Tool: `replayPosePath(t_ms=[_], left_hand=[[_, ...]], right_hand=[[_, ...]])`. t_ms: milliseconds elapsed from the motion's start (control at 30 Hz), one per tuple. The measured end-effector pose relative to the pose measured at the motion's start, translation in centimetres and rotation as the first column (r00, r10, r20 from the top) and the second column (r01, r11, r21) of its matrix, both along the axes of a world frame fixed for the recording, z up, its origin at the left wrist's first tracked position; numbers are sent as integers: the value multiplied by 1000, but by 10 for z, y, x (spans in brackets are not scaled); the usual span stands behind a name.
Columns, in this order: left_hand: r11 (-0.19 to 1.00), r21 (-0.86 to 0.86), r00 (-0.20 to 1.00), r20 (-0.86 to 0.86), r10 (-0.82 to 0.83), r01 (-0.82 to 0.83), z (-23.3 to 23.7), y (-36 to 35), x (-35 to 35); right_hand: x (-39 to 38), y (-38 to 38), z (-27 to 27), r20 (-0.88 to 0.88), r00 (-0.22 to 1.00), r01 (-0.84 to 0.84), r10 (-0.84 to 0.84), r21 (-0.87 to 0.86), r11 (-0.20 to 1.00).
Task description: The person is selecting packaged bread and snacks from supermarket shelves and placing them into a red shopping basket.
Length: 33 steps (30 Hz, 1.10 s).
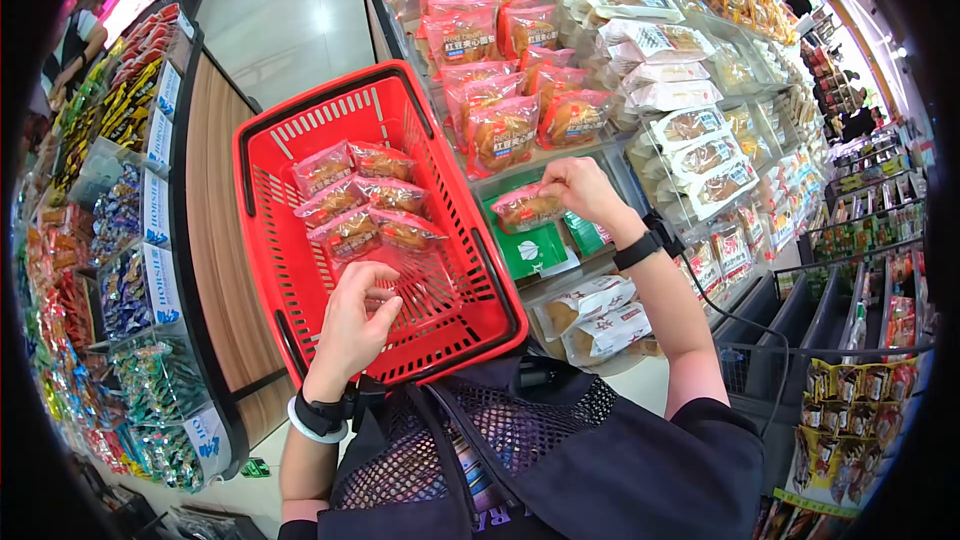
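My right hand (580, 190) pinches the end of a pink-wrapped bread pack (527, 208) above green cards (532, 251) on the shelf. Over the near part of a red basket (262, 165) hangs my left hand (358, 315), its fingers curved and apart with nothing between them. Several pink-wrapped bread packs (347, 233) lie in two columns in the basket, toward its far half. More packs of the same kind (503, 135) stand upright on the shelf just beyond my right hand.
Left of the basket is a curved candy display with a wooden side (225, 210). White-wrapped breads (700, 155) fill shelves at the right, and others (600, 320) lie nearer me. A black cable (745, 325) runs from my right wrist. A person's arm (88, 40) shows far left.
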<state>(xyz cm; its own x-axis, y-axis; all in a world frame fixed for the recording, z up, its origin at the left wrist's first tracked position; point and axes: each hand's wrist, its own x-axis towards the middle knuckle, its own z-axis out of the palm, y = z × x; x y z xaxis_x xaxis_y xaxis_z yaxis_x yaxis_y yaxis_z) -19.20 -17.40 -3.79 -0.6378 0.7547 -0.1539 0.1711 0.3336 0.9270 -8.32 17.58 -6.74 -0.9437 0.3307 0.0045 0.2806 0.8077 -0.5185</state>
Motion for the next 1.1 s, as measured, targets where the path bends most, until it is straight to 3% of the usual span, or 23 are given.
replayPosePath(t_ms=[167, 300, 467, 633, 833, 1000, 1100], left_hand=[[990, -90, 983, -135, -123, 111, 10, 6, -8], [980, -156, 965, -211, -157, 125, 17, 17, -28], [955, -255, 900, -363, -242, 154, 3, 36, -54], [899, -408, 817, -456, -352, 160, -46, 69, -78], [691, -716, 697, -448, -560, 95, -116, 97, -90], [709, -705, 649, -548, -528, -19, -145, 99, -86], [618, -786, 597, -483, -641, 28, -142, 99, -84]], right_hand=[[-13, 8, -24, -55, 998, -6, 5, -30, 1000], [-17, 11, -35, -89, 995, -33, 38, 57, 998], [-14, 10, -34, -91, 995, -42, 44, 27, 999], [-13, 6, -38, -143, 989, -39, 45, 45, 998], [-11, 7, -46, -87, 996, -21, 19, -14, 1000], [-8, -9, -47, -108, 993, -29, 37, 72, 997], [-4, 1, -44, -74, 997, -13, 19, 88, 996]])
